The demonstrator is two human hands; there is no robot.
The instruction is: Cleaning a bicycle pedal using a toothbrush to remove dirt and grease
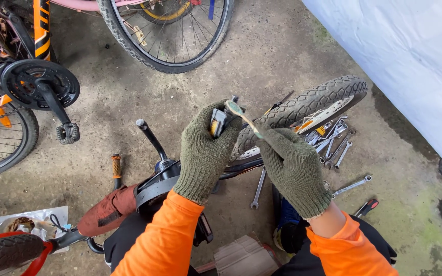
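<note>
Just above the small tyre (308, 102), the gloved left hand (205, 153) was closed around a bicycle pedal (218, 122); the right hand (290, 166) pinched a thin brush (242, 116) against it. The pedal looked rigid, light, likely greasy, best gripped by its body.

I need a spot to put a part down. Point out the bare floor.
Bare concrete lies between the crank and pedal and the big wheel at the top, and right of the loose wrench toward the white sheet. Crowded: the wrench pile by the small tyre, and around both hands.
</note>
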